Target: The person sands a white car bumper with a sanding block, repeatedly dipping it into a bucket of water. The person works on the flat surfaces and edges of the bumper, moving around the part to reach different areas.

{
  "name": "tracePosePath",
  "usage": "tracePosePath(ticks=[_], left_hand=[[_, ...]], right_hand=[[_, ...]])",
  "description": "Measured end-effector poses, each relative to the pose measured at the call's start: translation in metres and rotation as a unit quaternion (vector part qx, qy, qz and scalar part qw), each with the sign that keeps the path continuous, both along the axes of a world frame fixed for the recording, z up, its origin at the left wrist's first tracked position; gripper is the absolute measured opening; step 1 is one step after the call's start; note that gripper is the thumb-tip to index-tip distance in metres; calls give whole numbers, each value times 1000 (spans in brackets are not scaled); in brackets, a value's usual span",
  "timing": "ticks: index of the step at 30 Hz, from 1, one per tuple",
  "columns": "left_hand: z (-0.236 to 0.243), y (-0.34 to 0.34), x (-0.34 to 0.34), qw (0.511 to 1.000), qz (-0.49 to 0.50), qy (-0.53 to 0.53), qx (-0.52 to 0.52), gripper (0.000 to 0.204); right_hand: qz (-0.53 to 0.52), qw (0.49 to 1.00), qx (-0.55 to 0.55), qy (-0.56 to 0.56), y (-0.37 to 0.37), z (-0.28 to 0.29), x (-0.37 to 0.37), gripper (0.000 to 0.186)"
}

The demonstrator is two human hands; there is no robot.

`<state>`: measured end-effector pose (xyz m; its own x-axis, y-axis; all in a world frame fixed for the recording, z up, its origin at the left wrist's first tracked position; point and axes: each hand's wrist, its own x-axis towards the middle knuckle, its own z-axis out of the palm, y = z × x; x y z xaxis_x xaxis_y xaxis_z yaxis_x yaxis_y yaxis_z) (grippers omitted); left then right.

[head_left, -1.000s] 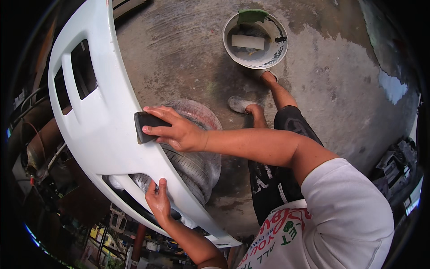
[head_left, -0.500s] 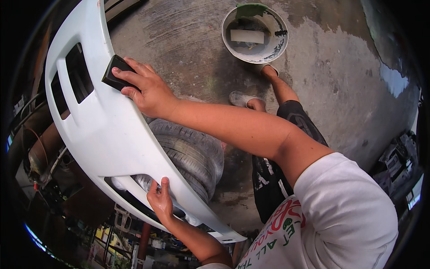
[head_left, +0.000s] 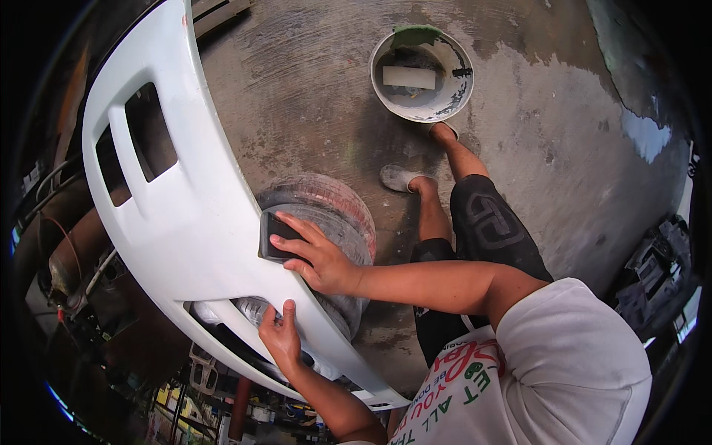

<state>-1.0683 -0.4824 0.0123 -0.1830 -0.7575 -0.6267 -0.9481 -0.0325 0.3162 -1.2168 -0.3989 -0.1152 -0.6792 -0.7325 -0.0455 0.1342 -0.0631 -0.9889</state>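
A white car bumper [head_left: 200, 233] curves down the left side, with slots cut through it. My right hand [head_left: 326, 263] holds a black sanding block [head_left: 282, 239], fingers spread over its top and thumb at the lower side. The block lies against the bumper's right edge, near its middle. Lower down, my left hand [head_left: 282, 341] grips the bumper beside the lower slot, thumb up; part of its fingers is hidden. Stacked tires [head_left: 326, 194] stand beneath the bumper, partly covered by it and my right hand.
A whitish bucket [head_left: 460, 96] with a pale rectangular block [head_left: 409, 78] inside and a green cloth-like piece [head_left: 417, 35] over its rim stands on the concrete floor [head_left: 297, 104], by my feet. Dark car parts [head_left: 653, 259] lie at far right. Pipes and clutter [head_left: 74, 259] fill the left.
My right hand has slid the sanding block down and to the right along the bumper's edge. My left hand keeps its place on the bumper. The view has shifted slightly.
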Motion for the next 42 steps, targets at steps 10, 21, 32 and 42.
tracePosePath(ticks=[10,21,32,42], left_hand=[[30,-27,-97,975,-40,54,-210,39],[-70,-164,-375,885,-74,435,-146,19],[-36,-195,-455,867,-184,450,-110,50],[-76,-260,-323,916,279,288,-17,41]], right_hand=[[-159,985,-6,-61,-176,-28,-203,48],[-178,950,-41,-254,-206,5,-249,48],[-83,974,-2,-213,-201,60,-328,47],[61,921,57,380,-231,-5,-326,58]])
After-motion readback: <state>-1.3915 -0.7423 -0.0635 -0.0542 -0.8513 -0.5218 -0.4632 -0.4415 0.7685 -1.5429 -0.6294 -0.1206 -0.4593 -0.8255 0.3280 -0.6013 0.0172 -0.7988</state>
